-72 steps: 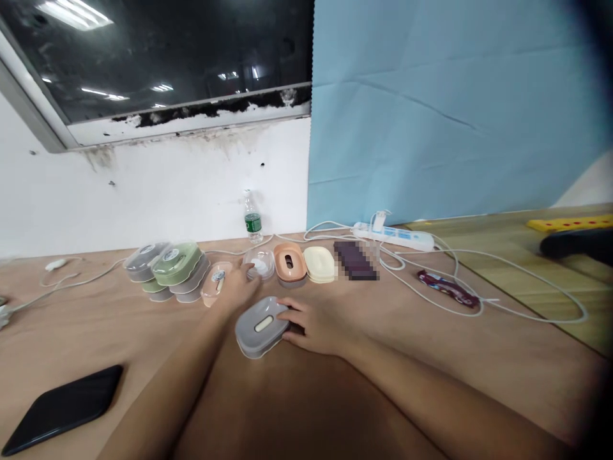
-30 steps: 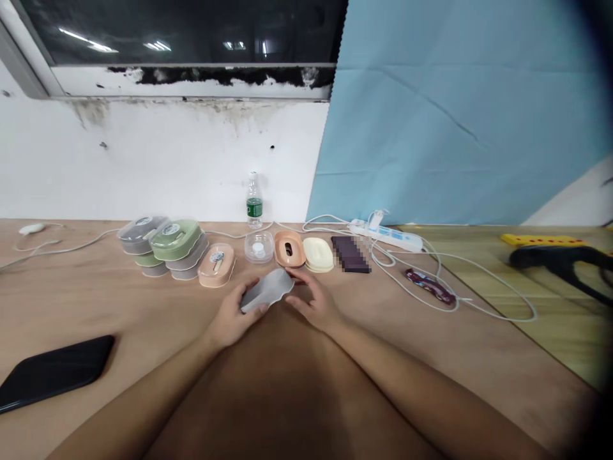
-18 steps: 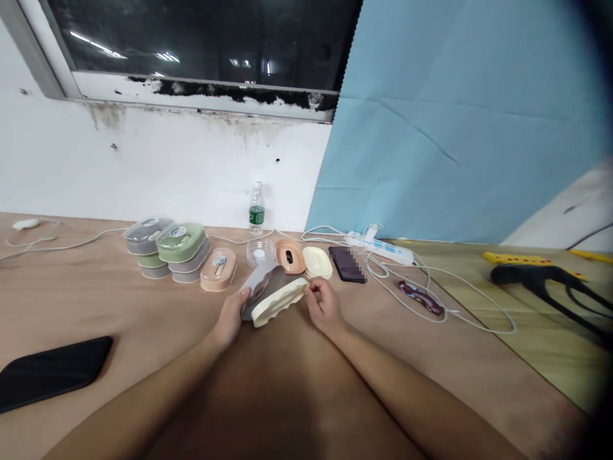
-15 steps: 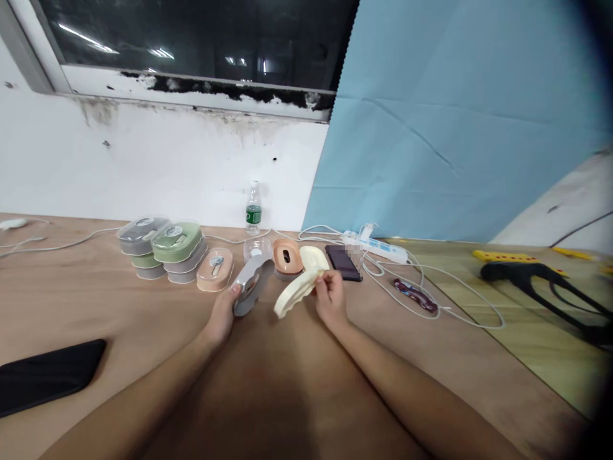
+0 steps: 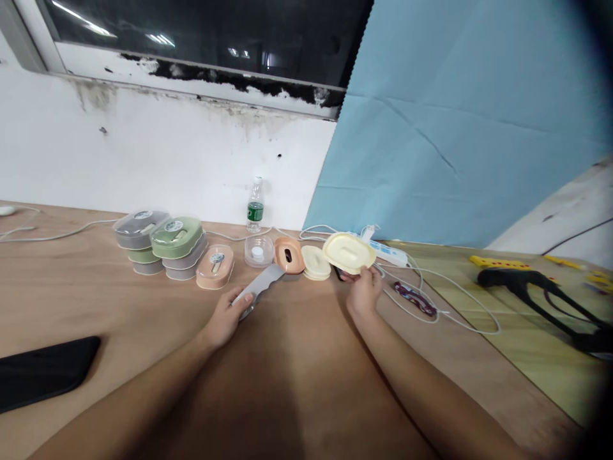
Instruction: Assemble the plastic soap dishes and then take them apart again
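My left hand [image 5: 226, 321] grips a grey plastic piece with a wavy edge [image 5: 258, 289], held tilted above the table. My right hand [image 5: 364, 292] pinches the lower edge of a cream oval plastic tray [image 5: 348, 250], its broad side facing me. Between the two, cream oval pieces [image 5: 316, 264] lie stacked on the table. Left of them is a peach oval piece with a slot [image 5: 288, 254]. Beside it sits a clear round-cornered container [image 5: 259, 250] with a white spot in the middle. A dark flat device [image 5: 339, 275] is mostly hidden behind the held tray.
Stacked grey and green lidded boxes [image 5: 177, 237] and a peach box [image 5: 215, 266] stand at left. Behind is a water bottle [image 5: 255, 211]. A black phone-like slab [image 5: 45, 372] lies near left. White cables, a power strip [image 5: 390, 253] and a dark patterned item [image 5: 414, 299] lie right.
My right hand has moved right and turned the cream tray from edge-on to broad side, uncovering the stacked cream pieces. My left hand has tilted the grey piece flatter.
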Tool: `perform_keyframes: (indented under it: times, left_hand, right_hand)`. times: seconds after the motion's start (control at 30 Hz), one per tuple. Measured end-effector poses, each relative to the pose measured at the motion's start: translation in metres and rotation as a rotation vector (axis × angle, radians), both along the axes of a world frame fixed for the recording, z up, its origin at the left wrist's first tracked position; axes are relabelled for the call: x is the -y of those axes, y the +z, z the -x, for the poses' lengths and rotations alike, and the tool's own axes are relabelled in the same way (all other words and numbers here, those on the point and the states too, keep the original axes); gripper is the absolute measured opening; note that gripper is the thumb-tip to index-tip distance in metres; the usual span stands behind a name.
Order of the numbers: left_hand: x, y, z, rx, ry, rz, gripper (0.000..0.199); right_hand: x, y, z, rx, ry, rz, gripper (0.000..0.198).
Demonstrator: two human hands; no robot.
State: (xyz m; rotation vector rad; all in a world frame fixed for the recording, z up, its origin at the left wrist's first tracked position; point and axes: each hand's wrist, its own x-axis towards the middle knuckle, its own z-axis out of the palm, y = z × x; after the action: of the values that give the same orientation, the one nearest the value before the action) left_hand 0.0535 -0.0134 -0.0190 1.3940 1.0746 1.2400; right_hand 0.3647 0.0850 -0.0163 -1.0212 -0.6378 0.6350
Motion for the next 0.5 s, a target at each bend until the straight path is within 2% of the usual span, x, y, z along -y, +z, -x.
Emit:
perform_keyframes:
  times: [0.17, 0.37, 0.5]
  left_hand:
    - [0.003, 0.0027, 0.0002, -0.038, -0.025, -0.006, 0.049]
    - [0.0039, 0.0063, -0.0009, -0.065, -0.063, -0.005, 0.05]
    - [0.005, 0.0068, -0.0011, -0.069, -0.098, -0.014, 0.048]
  right_hand:
    - [-0.0002, -0.0036, 0.006, 0.07, -0.034, -0.015, 0.035]
    - [0.0027, -0.0018, 0.0063, 0.153, -0.034, -0.138, 0.044]
    - [-0.0024, -0.0055, 0.0041, 0.181, -0.006, -0.121, 0.044]
